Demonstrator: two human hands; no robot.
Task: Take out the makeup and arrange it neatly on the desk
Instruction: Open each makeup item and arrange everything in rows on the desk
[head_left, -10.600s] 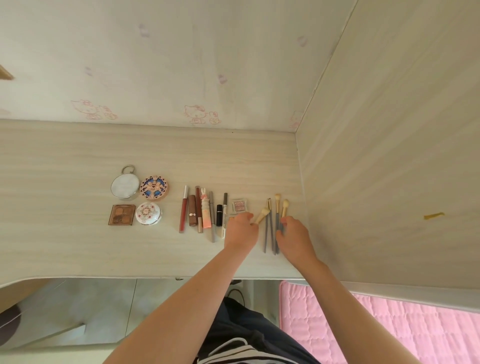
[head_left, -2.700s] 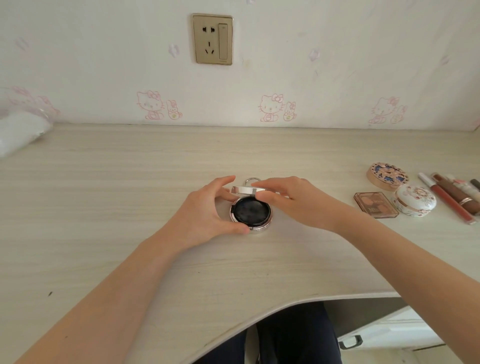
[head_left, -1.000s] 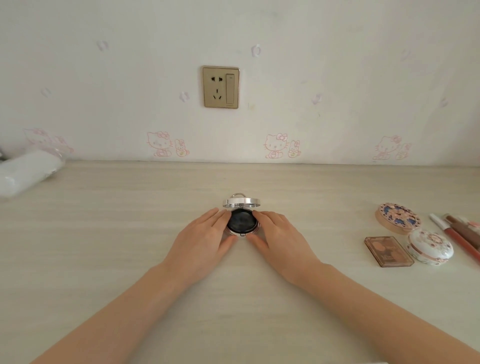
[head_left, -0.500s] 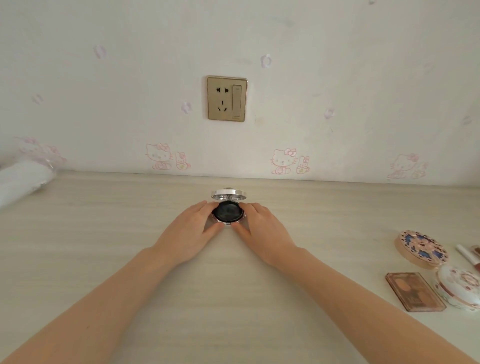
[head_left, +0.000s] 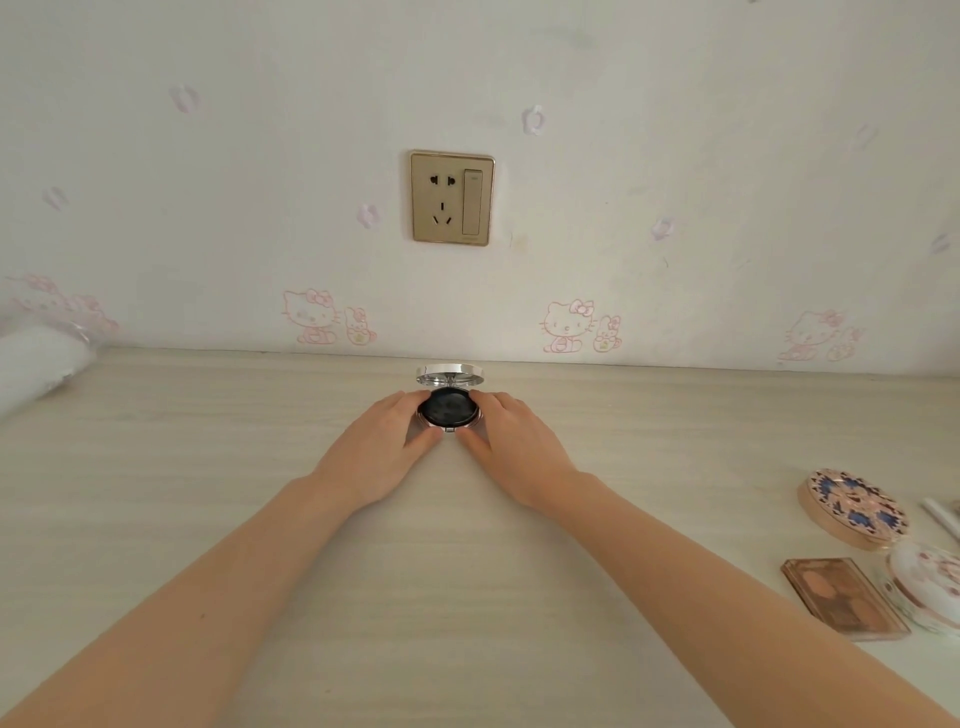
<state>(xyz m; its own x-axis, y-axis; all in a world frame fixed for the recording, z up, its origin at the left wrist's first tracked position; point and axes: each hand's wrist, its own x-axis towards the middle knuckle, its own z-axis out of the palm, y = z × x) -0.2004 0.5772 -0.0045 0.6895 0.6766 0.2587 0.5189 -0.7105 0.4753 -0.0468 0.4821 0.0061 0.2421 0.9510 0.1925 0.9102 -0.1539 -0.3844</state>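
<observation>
A round silver compact (head_left: 449, 408) stands open on the pale wooden desk (head_left: 208, 467), close to the wall, its lid raised and its black inside showing. My left hand (head_left: 382, 452) holds its left side with thumb and fingers. My right hand (head_left: 511, 447) holds its right side the same way. At the right edge lie a round blue-patterned case (head_left: 852, 514), a brown eyeshadow palette (head_left: 841, 597) and a white floral round box (head_left: 930, 587).
A gold wall socket (head_left: 451, 197) sits on the wall above the compact. A white plastic-wrapped bundle (head_left: 36, 364) lies at the far left of the desk. A pale tube end (head_left: 940, 519) pokes in at the right edge.
Both hands have slid the open compact away from me, up to the wall. Earlier the hands were lining up brushes at the right end of the desk.
</observation>
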